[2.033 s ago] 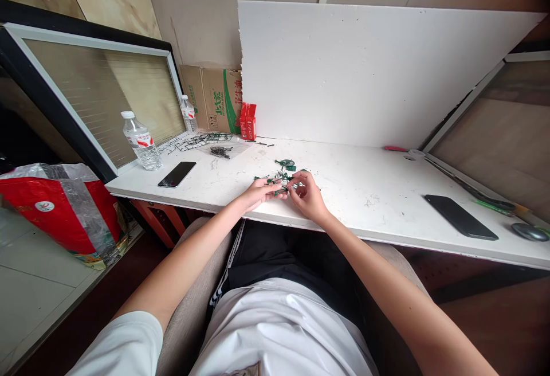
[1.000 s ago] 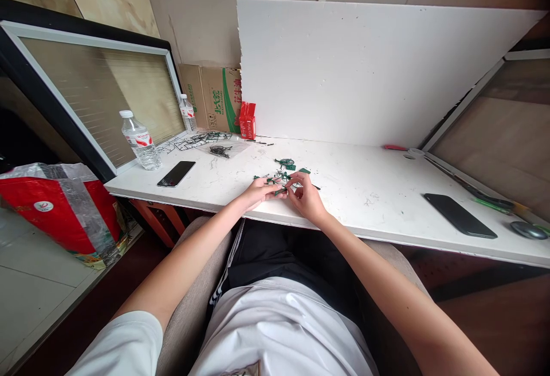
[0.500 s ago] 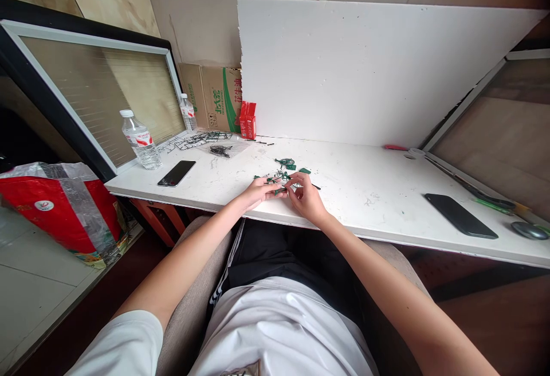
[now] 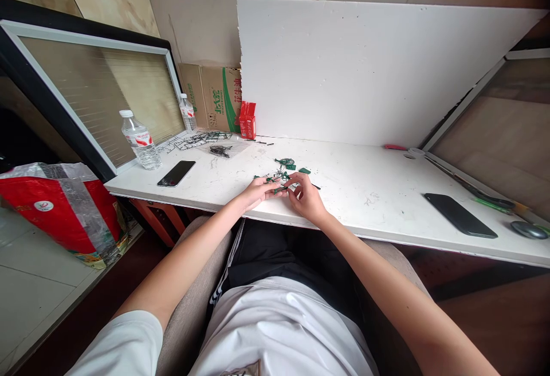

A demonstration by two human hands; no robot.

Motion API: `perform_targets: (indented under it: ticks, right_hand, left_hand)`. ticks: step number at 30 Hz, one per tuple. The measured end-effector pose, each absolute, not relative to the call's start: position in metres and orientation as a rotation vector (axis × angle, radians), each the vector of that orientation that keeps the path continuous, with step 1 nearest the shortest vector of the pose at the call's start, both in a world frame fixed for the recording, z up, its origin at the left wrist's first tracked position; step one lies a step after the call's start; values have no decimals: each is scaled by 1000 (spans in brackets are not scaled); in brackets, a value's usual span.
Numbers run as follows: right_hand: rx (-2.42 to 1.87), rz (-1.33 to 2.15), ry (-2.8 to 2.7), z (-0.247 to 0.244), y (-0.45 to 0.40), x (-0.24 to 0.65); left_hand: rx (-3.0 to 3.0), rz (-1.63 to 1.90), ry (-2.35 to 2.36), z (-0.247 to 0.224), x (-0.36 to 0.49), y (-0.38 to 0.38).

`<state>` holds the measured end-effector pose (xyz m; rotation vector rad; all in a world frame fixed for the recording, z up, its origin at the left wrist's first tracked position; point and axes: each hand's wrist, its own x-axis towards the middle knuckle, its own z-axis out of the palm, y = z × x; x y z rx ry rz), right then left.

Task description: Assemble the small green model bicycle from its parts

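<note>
My left hand (image 4: pixel 258 192) is closed on a small dark green plastic model part (image 4: pixel 279 190) near the front of the white table. Against the same part, my right hand (image 4: pixel 306 197) pinches with thumb and index finger; the exact spot of its grip is too small to make out. Just beyond the fingers lie more green model pieces (image 4: pixel 285 163), some with thin dark rods. A flat green piece (image 4: pixel 305 171) rests a little to their right.
On the white table (image 4: pixel 352 192) are a phone (image 4: pixel 176 173) at left and a black phone (image 4: pixel 460 215) at right. A water bottle (image 4: pixel 141 140), black sprue frames (image 4: pixel 193 140), a plastic bag of dark parts (image 4: pixel 221 151) and a red box (image 4: pixel 248 120) stand or lie further back. A white foam board (image 4: pixel 365 72) rises behind.
The green part between my hands has turned slightly, and less of it shows beside my left fingertips. Both hands stay in nearly the same place.
</note>
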<state>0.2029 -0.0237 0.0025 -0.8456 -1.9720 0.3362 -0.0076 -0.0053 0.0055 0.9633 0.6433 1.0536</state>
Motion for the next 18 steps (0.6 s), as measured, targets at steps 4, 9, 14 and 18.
perform_targets:
  ticks: [4, 9, 14, 18]
  right_hand:
    - [-840, 329, -1963, 1, -22, 203]
    - [-844, 336, -1952, 1, -22, 204]
    - [-849, 331, -1951, 3, -23, 203]
    - [-853, 334, -1954, 3, -24, 203]
  left_hand:
    - [976, 1046, 640, 7, -8, -6]
    - [973, 1043, 643, 8, -9, -6]
    - [978, 1033, 643, 8, -9, -6]
    - [963, 1031, 658, 9, -9, -6]
